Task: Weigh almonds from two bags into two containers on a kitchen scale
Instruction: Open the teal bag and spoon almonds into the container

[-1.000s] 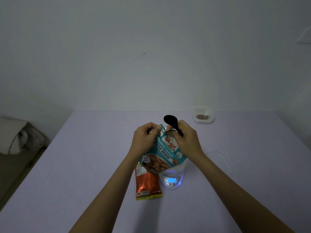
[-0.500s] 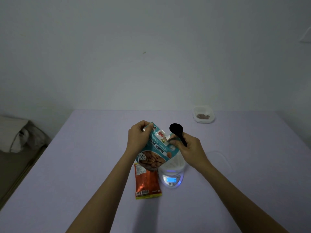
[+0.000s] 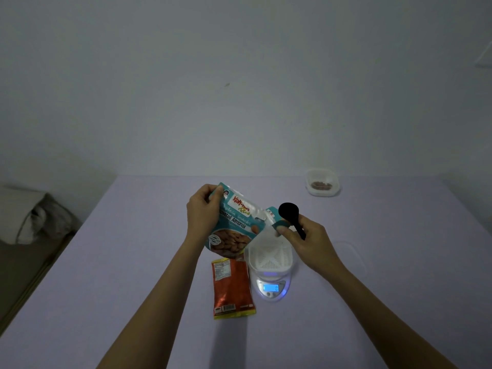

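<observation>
The hands have parted, tearing the teal bag (image 3: 234, 231) open. The left hand (image 3: 202, 211) pinches its top corner; the right hand (image 3: 308, 238) grips the spoon (image 3: 288, 213) and, seemingly, the torn strip (image 3: 279, 224). Below that grip, the container (image 3: 269, 255) on the scale (image 3: 270, 288) is empty; the far container (image 3: 322, 193) already holds almonds (image 3: 321, 185).

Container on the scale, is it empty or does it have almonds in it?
Empty. The container on the scale shows its bare white ribbed floor, with no almonds in it.
</observation>
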